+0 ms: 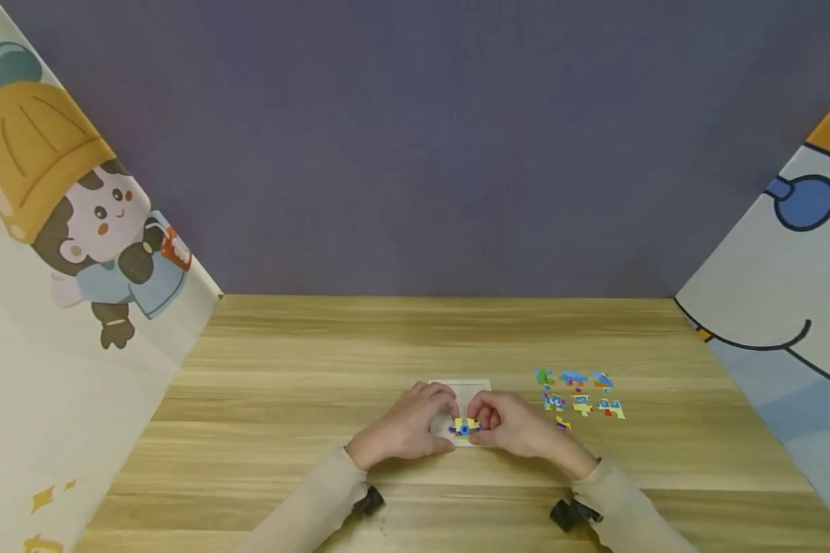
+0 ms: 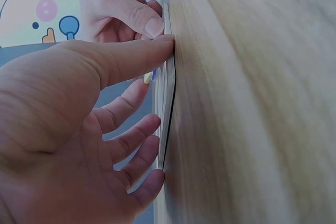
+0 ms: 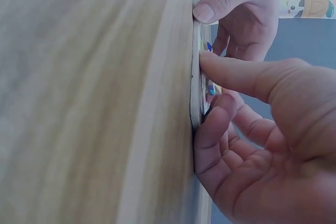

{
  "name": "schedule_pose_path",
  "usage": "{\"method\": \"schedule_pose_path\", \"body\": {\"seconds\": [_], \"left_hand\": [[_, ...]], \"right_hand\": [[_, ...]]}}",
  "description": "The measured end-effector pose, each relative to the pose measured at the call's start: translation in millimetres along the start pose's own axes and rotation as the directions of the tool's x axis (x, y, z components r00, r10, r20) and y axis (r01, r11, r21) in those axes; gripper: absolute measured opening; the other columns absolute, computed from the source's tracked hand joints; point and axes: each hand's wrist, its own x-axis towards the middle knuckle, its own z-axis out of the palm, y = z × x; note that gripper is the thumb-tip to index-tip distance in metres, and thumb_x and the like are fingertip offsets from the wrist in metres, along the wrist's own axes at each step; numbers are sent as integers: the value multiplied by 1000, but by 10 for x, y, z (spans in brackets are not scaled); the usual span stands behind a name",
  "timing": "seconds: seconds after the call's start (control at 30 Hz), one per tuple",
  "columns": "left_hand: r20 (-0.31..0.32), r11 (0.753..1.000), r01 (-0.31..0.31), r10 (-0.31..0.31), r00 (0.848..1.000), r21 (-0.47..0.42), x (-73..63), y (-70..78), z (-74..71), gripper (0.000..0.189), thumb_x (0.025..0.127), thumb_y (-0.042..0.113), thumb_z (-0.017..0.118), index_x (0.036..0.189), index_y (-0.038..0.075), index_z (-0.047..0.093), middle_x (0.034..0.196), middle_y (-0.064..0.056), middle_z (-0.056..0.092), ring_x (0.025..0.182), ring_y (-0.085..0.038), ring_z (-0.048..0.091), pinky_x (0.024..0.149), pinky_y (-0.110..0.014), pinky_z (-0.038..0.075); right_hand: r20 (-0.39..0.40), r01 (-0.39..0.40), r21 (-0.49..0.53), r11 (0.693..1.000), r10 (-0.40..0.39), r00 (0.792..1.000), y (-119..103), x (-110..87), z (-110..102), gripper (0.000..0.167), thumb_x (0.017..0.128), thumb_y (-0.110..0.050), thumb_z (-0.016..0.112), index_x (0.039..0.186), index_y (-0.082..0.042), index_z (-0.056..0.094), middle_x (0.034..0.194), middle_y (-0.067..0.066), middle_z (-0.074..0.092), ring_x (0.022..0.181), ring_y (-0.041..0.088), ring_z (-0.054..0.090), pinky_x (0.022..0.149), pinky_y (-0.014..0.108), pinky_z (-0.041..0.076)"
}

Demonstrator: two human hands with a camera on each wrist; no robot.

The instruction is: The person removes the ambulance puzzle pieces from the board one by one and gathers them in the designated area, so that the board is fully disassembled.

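A white puzzle tray (image 1: pixel 466 389) lies flat on the wooden table between the two hands. Low in the tray sits a yellow and blue jigsaw piece (image 1: pixel 465 429). The left hand (image 1: pixel 415 421) spans the tray's left side, thumb (image 2: pixel 152 51) on the near rim, index fingertip at the piece's left edge and the other fingers loosely bent along the tray. From the right, the right hand (image 1: pixel 515 425) pinches the piece's right edge between thumb and bent index finger, its other fingers curled in. The right thumb (image 3: pixel 220 66) lies over the near rim. Fingers partly hide the piece.
Several loose jigsaw pieces (image 1: pixel 574 378) lie in rows right of the tray, one yellow piece (image 1: pixel 562 423) close to the right forearm. A dark grey panel (image 1: pixel 449 153) stands behind the table (image 1: pixel 283 353), with cartoon-printed walls at both sides.
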Motion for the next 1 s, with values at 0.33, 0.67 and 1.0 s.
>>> {"method": "schedule_pose_path", "body": {"seconds": [0.33,0.67,1.0], "left_hand": [[15,1000,7,-7,1000,-10,24,-23,16,35,90,31,87,119,25,69,149,3,57,138,-21,48,120,-47,40],[35,998,-11,9,999,54,42,-8,14,46,94,37,81,137,23,71,153,0,55,138,-20,47,120,-46,40],[11,994,-21,20,1000,110,108,161,44,51,91,44,81,136,20,73,144,2,63,135,-18,55,121,-45,41]], "right_hand": [[3,14,39,999,-14,1000,46,-16,-19,11,99,-23,74,102,-13,71,85,-3,62,72,6,54,63,20,45],[64,6,224,975,-21,998,116,-2,-91,15,103,-16,66,109,-2,69,92,5,67,75,9,59,64,22,51],[111,-70,366,928,31,993,180,-57,-292,25,107,-17,64,118,5,67,87,7,67,71,10,58,64,23,53]]}}
